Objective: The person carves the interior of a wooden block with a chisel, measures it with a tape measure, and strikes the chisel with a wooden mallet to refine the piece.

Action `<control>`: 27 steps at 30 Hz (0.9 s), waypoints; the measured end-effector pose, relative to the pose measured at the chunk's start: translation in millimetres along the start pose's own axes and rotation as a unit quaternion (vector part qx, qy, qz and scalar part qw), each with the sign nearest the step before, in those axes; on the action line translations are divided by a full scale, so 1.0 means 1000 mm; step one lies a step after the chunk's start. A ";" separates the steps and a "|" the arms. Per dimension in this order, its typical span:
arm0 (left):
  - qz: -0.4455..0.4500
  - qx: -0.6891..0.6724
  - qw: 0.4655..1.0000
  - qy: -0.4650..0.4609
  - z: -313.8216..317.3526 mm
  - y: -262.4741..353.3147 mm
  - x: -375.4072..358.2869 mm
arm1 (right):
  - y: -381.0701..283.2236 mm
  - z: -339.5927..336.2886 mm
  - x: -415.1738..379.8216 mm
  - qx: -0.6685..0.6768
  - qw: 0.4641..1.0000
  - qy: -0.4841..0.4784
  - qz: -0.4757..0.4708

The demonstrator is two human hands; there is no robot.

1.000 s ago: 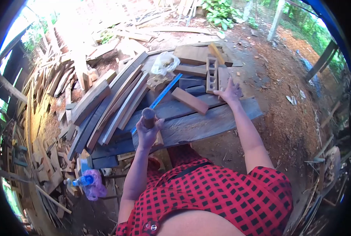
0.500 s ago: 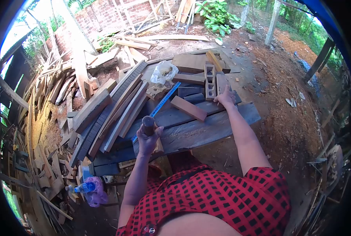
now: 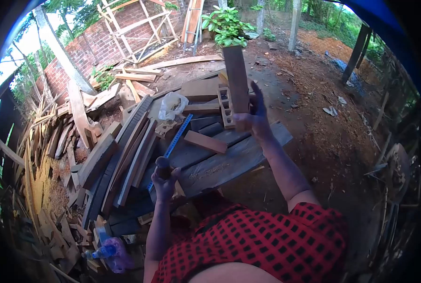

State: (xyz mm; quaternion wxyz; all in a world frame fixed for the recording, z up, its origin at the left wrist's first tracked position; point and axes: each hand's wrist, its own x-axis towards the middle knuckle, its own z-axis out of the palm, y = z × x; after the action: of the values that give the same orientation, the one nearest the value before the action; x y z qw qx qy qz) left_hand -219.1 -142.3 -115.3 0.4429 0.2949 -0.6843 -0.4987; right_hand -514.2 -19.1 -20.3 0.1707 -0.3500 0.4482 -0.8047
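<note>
My right hand (image 3: 255,115) grips a wooden block (image 3: 236,75) near its lower end and holds it upright above the right part of the workbench. Below my left wrist's line of reach, my left hand (image 3: 165,181) is closed round a dark, round-topped wooden tool (image 3: 163,163) at the bench's front edge. A blue measuring strip (image 3: 179,137) lies slantwise just beyond it. Between the hands a reddish wood block (image 3: 205,142) lies on the dark bench planks (image 3: 210,173). The block with square holes (image 3: 226,107) is left of my right hand.
Long wood strips (image 3: 128,160) lie along the bench's left side. A clear plastic bag (image 3: 172,105) sits at the back. A purple bag with a bottle (image 3: 118,257) is at lower left. Scrap wood (image 3: 50,236) is piled at left; a brick wall (image 3: 90,47) stands behind.
My right hand has taken hold of the wooden block beside the holed block and raised it off the bench. My left hand still holds the round-topped tool. The camera view has shifted.
</note>
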 end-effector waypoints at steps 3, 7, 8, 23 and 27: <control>-0.019 -0.011 1.000 0.000 0.002 0.004 0.001 | -0.015 0.027 -0.014 0.050 0.984 -0.101 0.140; 0.005 -0.033 0.999 0.006 0.005 0.003 0.003 | -0.024 0.054 -0.034 0.023 0.960 -0.215 0.176; 0.044 -0.063 0.997 -0.003 0.004 0.000 0.003 | -0.030 0.063 -0.038 0.002 0.968 -0.230 0.099; 0.040 -0.048 0.997 -0.041 0.004 0.005 -0.002 | -0.051 0.094 -0.039 -0.216 0.906 -0.362 0.048; 0.004 0.017 0.999 -0.050 -0.004 0.013 -0.002 | -0.068 0.087 -0.041 -0.018 0.975 -0.219 0.029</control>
State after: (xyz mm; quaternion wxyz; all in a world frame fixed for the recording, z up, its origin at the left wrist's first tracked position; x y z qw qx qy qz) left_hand -213.7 -137.9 -103.0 0.4051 0.2746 -0.7151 -0.4992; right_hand -420.6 -10.9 50.5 0.2815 -0.5072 0.4247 -0.6950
